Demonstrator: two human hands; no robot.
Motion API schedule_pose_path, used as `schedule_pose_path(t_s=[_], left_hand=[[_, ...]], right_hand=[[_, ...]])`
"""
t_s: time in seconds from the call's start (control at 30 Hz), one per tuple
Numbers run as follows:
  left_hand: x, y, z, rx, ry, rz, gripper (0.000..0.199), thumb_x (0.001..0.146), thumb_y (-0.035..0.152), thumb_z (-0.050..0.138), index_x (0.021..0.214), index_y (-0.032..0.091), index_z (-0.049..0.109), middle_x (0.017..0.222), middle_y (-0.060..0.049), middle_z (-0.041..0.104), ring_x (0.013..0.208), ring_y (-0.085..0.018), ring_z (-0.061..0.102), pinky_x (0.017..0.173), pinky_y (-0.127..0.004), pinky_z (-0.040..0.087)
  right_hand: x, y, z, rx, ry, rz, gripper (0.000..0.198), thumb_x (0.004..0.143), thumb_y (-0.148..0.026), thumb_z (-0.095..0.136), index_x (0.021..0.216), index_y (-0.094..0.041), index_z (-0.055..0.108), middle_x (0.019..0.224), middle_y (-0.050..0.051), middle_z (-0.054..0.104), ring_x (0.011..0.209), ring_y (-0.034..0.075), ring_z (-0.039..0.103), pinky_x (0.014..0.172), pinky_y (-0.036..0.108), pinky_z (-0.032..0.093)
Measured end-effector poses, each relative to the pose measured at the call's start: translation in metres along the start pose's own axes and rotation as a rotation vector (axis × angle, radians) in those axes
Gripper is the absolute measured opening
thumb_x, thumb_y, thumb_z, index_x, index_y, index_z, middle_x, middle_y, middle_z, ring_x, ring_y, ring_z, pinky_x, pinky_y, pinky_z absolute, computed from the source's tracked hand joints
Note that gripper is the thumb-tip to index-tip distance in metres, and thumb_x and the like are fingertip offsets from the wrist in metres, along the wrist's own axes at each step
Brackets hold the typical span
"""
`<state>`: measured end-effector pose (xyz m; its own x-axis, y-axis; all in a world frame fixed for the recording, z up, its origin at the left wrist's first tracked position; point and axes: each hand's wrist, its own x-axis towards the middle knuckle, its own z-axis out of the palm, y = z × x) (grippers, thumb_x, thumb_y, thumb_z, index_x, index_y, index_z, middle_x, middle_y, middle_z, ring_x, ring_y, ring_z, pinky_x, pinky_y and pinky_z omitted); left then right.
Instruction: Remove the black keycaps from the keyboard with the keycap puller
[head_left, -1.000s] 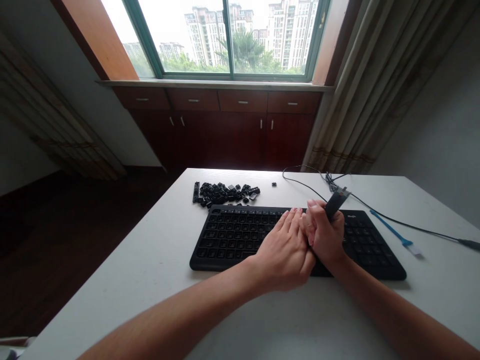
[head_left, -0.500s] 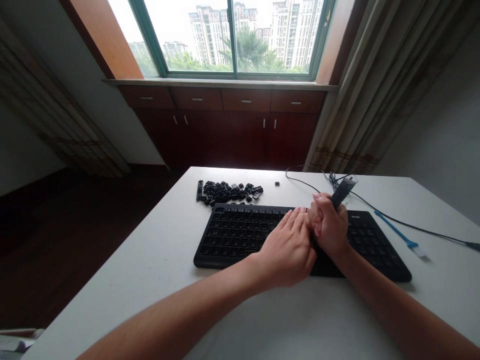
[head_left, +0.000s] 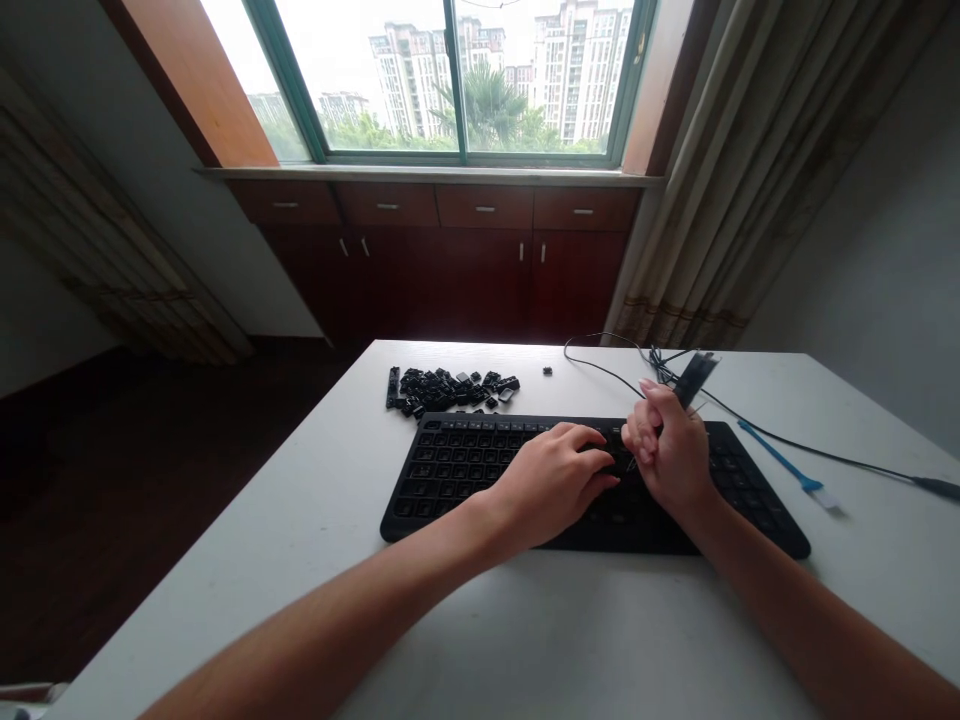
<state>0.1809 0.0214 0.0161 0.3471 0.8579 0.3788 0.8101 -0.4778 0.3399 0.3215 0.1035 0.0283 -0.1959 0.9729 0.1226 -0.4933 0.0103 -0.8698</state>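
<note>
A black keyboard (head_left: 469,470) lies across the white table, with bare key sockets showing on its left part. My left hand (head_left: 551,480) rests over its middle, fingers bent and apart, with nothing seen in them. My right hand (head_left: 675,455) is wrapped round a black brush (head_left: 696,378), whose bristle end points up and away. Thin wire shows below that fist, close to the left fingertips. Behind the keyboard lies a pile of loose black keycaps (head_left: 442,388). The keys beneath both hands are partly hidden.
One small keycap (head_left: 547,371) sits apart from the pile. A thin black cable (head_left: 817,455) runs along the right side of the white table (head_left: 247,560). A blue-handled brush (head_left: 780,460) with pale bristles lies right of the keyboard.
My left hand has drawn back left from the right hand, and its fingers have bent and spread. The right hand keeps the brush, with its fist turned slightly. The view has shifted a little.
</note>
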Motion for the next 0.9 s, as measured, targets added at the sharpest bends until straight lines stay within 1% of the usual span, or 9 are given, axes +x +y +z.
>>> schedule_pose_path(t_s=[0.1, 0.17, 0.23, 0.3, 0.37, 0.43, 0.57, 0.77, 0.9], left_hand=[[0.005, -0.005, -0.020, 0.026, -0.014, 0.017, 0.026, 0.102, 0.036, 0.057, 0.115, 0.021, 0.074, 0.112, -0.007, 0.071, 0.103, -0.022, 0.067, 0.093, -0.035, 0.057], [0.008, -0.016, -0.039, 0.027, -0.029, -0.017, 0.023, 0.099, 0.032, 0.062, 0.116, 0.022, 0.074, 0.109, -0.007, 0.071, 0.097, -0.021, 0.068, 0.087, -0.033, 0.057], [0.011, -0.034, -0.062, 0.053, -0.058, -0.117, 0.019, 0.096, 0.027, 0.065, 0.110, 0.022, 0.077, 0.110, -0.006, 0.071, 0.088, -0.019, 0.068, 0.080, -0.031, 0.055], [0.010, -0.058, -0.084, 0.072, -0.083, -0.205, 0.016, 0.092, 0.027, 0.067, 0.101, 0.021, 0.078, 0.103, -0.005, 0.073, 0.083, -0.018, 0.068, 0.075, -0.029, 0.052], [0.006, -0.082, -0.102, 0.114, -0.034, -0.304, 0.014, 0.089, 0.030, 0.068, 0.093, 0.021, 0.079, 0.095, -0.003, 0.074, 0.080, -0.018, 0.067, 0.073, -0.029, 0.050], [-0.001, -0.104, -0.112, 0.104, -0.031, -0.410, 0.016, 0.086, 0.034, 0.069, 0.091, 0.022, 0.079, 0.091, -0.002, 0.076, 0.076, -0.017, 0.067, 0.069, -0.028, 0.048], [-0.014, -0.134, -0.116, 0.087, -0.024, -0.550, 0.024, 0.084, 0.043, 0.068, 0.093, 0.023, 0.079, 0.092, -0.003, 0.078, 0.077, -0.019, 0.068, 0.068, -0.028, 0.046], [-0.021, -0.157, -0.107, 0.121, -0.007, -0.562, 0.028, 0.085, 0.047, 0.066, 0.091, 0.023, 0.080, 0.090, -0.004, 0.078, 0.078, -0.020, 0.067, 0.070, -0.030, 0.047], [-0.022, -0.165, -0.103, 0.152, -0.013, -0.559, 0.024, 0.085, 0.045, 0.067, 0.088, 0.026, 0.080, 0.089, -0.003, 0.078, 0.079, -0.022, 0.067, 0.070, -0.032, 0.047]], right_hand=[[-0.002, 0.001, 0.001, 0.000, 0.005, 0.017, 0.047, 0.088, -0.031, 0.069, 0.053, -0.021, 0.039, 0.035, -0.008, 0.037, 0.028, 0.006, 0.029, 0.035, 0.024, 0.026], [-0.003, 0.001, 0.001, 0.001, -0.009, 0.019, 0.046, 0.089, -0.031, 0.068, 0.054, -0.021, 0.040, 0.035, -0.008, 0.038, 0.029, 0.006, 0.030, 0.036, 0.024, 0.026], [-0.004, 0.001, 0.000, 0.000, -0.042, 0.014, 0.044, 0.089, -0.030, 0.068, 0.055, -0.021, 0.041, 0.036, -0.008, 0.039, 0.030, 0.007, 0.031, 0.037, 0.024, 0.026], [-0.004, 0.002, 0.000, -0.001, -0.079, 0.008, 0.041, 0.089, -0.029, 0.068, 0.056, -0.021, 0.044, 0.038, -0.007, 0.041, 0.032, 0.007, 0.032, 0.039, 0.025, 0.027], [-0.005, 0.003, 0.000, -0.008, -0.102, 0.005, 0.039, 0.089, -0.028, 0.068, 0.058, -0.021, 0.046, 0.040, -0.007, 0.042, 0.034, 0.007, 0.033, 0.041, 0.025, 0.028], [-0.006, 0.004, 0.001, -0.029, -0.115, 0.014, 0.038, 0.089, -0.028, 0.069, 0.058, -0.020, 0.047, 0.041, -0.007, 0.042, 0.035, 0.008, 0.033, 0.042, 0.026, 0.027], [-0.007, 0.005, 0.002, -0.051, -0.140, 0.028, 0.039, 0.089, -0.028, 0.068, 0.057, -0.021, 0.046, 0.041, -0.006, 0.041, 0.036, 0.008, 0.033, 0.042, 0.026, 0.026], [-0.008, 0.003, 0.003, -0.028, -0.140, 0.027, 0.037, 0.090, -0.035, 0.067, 0.060, -0.020, 0.052, 0.044, -0.005, 0.042, 0.039, 0.009, 0.034, 0.044, 0.026, 0.030], [-0.008, 0.003, 0.006, -0.031, -0.092, 0.042, 0.046, 0.091, -0.051, 0.068, 0.062, -0.020, 0.051, 0.048, -0.005, 0.041, 0.043, 0.008, 0.035, 0.044, 0.024, 0.031]])
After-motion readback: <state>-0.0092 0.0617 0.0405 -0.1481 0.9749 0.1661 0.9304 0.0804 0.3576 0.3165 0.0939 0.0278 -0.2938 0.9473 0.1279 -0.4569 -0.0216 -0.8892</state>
